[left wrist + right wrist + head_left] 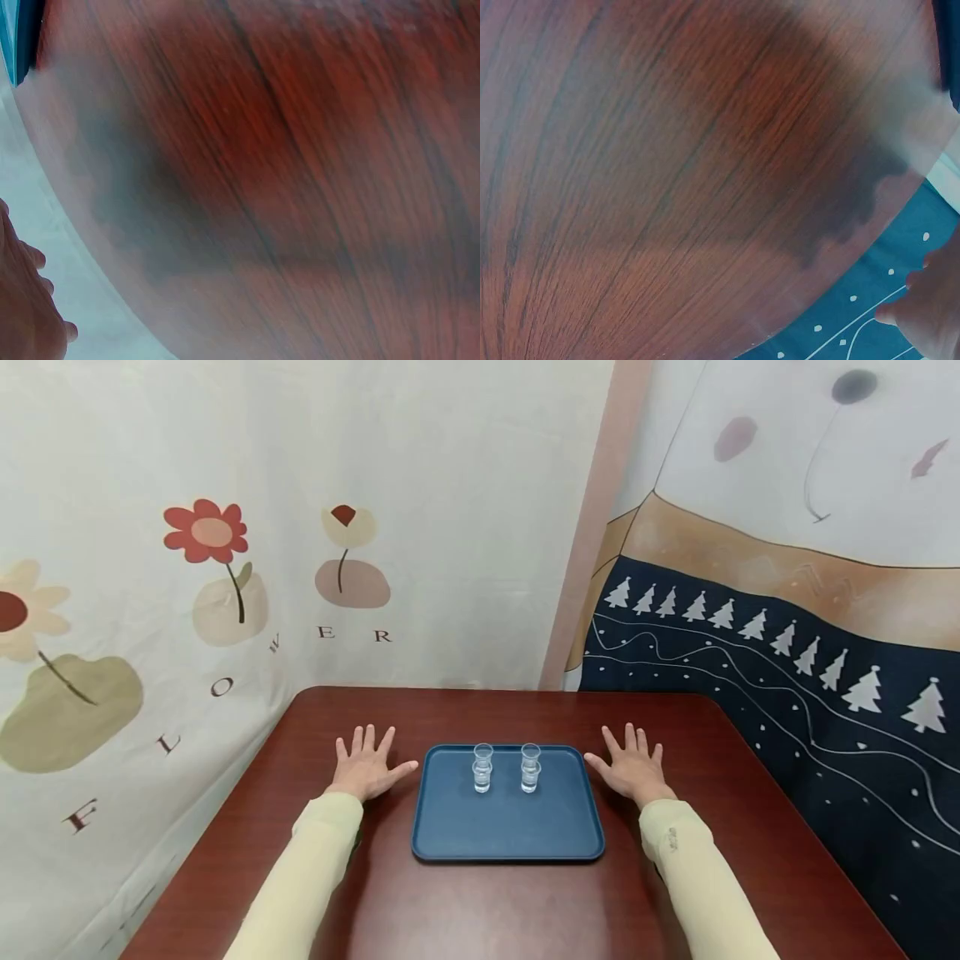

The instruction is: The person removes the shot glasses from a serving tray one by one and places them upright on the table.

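Note:
Two small clear glasses stand side by side near the far edge of a blue tray (507, 835): a left glass (482, 770) and a right glass (530, 770). Each looks like one cup stacked in another, though I cannot tell for sure. My left hand (364, 770) is spread to the left of the tray, fingers straight, holding nothing. To the right of the tray, my right hand (633, 768) is spread the same way. Part of the left hand (30, 300) shows at the left wrist view's edge; part of the right hand (930, 300) at the right wrist view's edge.
The tray lies on a reddish-brown wooden table (465, 910). Behind and left hangs a pale cloth (465, 527) printed with flowers and letters. On the right, a dark blue cloth (750, 693) with white trees borders the table.

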Available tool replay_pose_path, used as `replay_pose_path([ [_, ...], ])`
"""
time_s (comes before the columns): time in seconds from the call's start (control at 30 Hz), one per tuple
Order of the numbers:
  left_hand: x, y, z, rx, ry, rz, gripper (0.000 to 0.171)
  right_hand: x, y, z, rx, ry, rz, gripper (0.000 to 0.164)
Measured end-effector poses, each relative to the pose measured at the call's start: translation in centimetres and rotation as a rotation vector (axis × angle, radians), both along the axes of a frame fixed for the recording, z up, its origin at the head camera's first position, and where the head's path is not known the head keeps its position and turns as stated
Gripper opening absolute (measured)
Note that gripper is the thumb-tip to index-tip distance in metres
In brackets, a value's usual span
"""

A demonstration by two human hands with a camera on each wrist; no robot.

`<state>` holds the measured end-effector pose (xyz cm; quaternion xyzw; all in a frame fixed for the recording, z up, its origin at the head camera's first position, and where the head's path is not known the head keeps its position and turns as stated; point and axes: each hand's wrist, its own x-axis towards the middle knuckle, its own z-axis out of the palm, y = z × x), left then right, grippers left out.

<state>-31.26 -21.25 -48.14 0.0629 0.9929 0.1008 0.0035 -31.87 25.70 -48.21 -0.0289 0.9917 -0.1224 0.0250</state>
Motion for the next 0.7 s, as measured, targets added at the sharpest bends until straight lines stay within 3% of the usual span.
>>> replay_pose_path([
  [0.3, 0.0, 0.7, 0.0, -0.02, -0.002, -0.022, 0.093, 0.0, -0.5, 0.2, -0.019, 0.003, 0.006, 0.087],
  [0.7, 0.3, 1.5, 0.2, 0.017, -0.026, -0.048, 0.091, 0.3, -1.9, 0.6, -0.028, 0.029, 0.019, 0.082],
])
